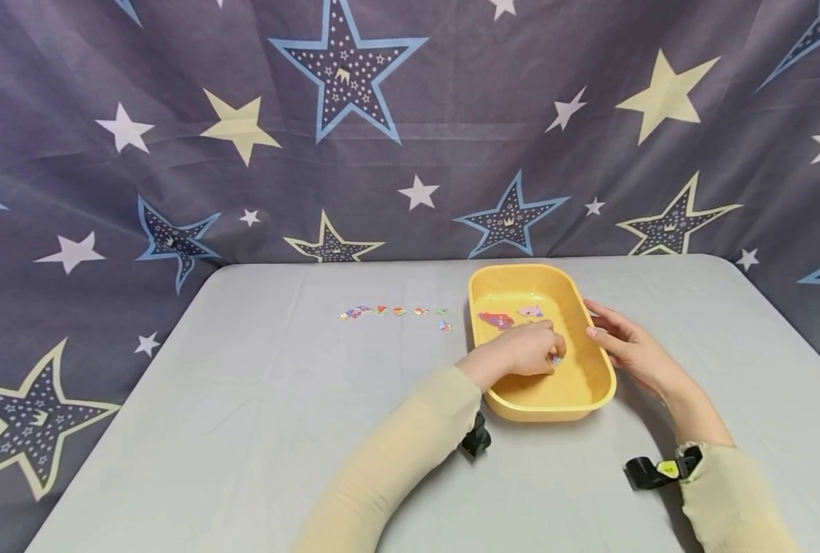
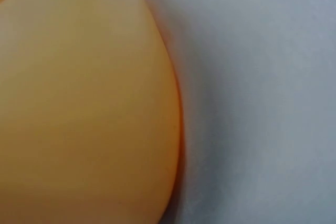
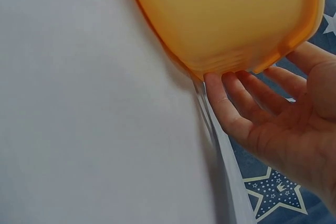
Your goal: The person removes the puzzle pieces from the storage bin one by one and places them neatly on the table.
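Observation:
My left hand (image 1: 530, 348) reaches over the near-left rim into a yellow plastic tray (image 1: 589, 388). Its curled fingers pinch a small colourful cut-out piece (image 1: 556, 359), mostly covered by the fingers. Also in the tray lie a red cut-out piece (image 1: 496, 319) and a pink one (image 1: 530, 311). My right hand (image 1: 634, 349) touches the tray's right side, its fingers fairly straight against the outer wall (image 3: 226, 35) in the right wrist view. The left wrist view has only the tray's outer wall (image 2: 89, 98) and tabletop; the left hand is out of that view.
Left of the tray, several small colourful pieces (image 1: 399, 311) lie in a row on the grey-covered table (image 1: 244, 407). One more piece (image 1: 445, 326) sits just below the row's right end. A star-patterned curtain (image 1: 382, 177) hangs behind the table.

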Demonstrator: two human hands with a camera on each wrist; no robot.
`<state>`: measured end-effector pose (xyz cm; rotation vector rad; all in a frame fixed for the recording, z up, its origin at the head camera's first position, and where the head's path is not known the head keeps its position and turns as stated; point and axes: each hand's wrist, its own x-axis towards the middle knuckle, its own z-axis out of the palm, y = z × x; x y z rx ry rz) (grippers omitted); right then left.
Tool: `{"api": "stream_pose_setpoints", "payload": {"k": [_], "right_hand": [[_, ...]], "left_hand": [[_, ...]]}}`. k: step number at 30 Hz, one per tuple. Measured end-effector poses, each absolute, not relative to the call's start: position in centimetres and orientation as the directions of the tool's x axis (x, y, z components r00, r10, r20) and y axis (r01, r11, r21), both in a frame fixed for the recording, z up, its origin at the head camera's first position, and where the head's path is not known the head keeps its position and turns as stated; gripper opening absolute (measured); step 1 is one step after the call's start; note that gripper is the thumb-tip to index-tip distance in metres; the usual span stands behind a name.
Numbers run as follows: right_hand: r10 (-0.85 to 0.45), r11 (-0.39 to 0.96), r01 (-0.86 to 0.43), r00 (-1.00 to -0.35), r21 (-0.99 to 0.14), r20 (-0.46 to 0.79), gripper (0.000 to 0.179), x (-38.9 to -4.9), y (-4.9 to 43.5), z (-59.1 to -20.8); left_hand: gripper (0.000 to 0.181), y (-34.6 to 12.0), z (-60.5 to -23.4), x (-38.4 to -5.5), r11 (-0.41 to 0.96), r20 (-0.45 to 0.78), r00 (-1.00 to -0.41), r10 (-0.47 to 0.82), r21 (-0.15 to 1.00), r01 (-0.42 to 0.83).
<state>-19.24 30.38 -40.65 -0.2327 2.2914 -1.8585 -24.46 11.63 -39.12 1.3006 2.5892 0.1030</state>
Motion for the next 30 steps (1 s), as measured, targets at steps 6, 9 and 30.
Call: {"api": "stream_pose_setpoints", "payload": {"k": [6,9,30], "right_hand": [[-0.248,0.188,-0.02,-0.968,-0.982,-0.028,0.061,-19.26,30.37,-40.81],[-0.243,0.177,-0.017,-0.97,-0.984,-0.027,0.061,-19.3,30.43,-40.93],[-0.235,0.216,-0.01,-0.971,-0.976,-0.042,0.061,-19.31,30.43,-40.77]], "left_hand": [[0.014,11.47,-39.2,-24.56,0.61,-0.177,-0.584,0.792,0.216,0.763],[0.01,11.44,-39.23,-24.56,0.614,-0.176,-0.588,0.79,0.221,0.758],[0.004,11.3,-39.13,-24.54,0.56,-0.178,-0.531,0.829,0.241,0.793]]}}
